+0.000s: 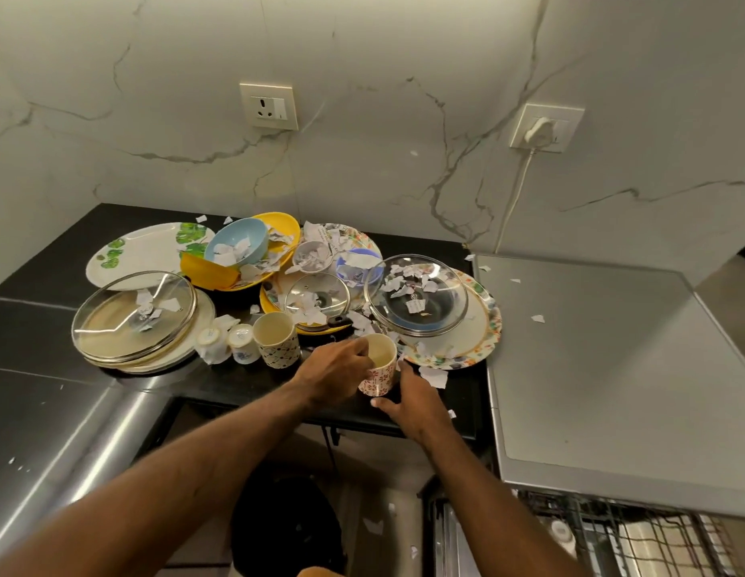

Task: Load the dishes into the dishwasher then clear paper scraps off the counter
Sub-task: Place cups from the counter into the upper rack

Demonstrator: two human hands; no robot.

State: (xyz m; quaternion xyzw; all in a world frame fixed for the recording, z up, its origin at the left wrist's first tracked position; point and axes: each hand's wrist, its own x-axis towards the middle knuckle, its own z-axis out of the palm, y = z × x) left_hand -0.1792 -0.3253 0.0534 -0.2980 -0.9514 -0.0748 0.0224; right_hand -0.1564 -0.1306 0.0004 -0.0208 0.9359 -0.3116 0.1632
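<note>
My left hand (335,370) grips a red-patterned cup (379,378) at its rim, near the front edge of the black counter (38,326). My right hand (414,399) lies against the cup's right side, thumb stretched under its base. A second cup (277,339) with a dark pattern stands just left. Behind them are piled plates, a blue bowl (237,243), a yellow plate (279,231), glass lids (133,316) and a glass bowl (416,293), all strewn with torn paper scraps (433,376). The open dishwasher rack (637,535) shows at the lower right.
Two small white cups (242,343) lie beside the left glass lid. A steel worktop (612,368) to the right carries a few scraps. A wall socket with a plug and cord (539,131) is above it. Scraps lie on the floor by a dark bin (287,526).
</note>
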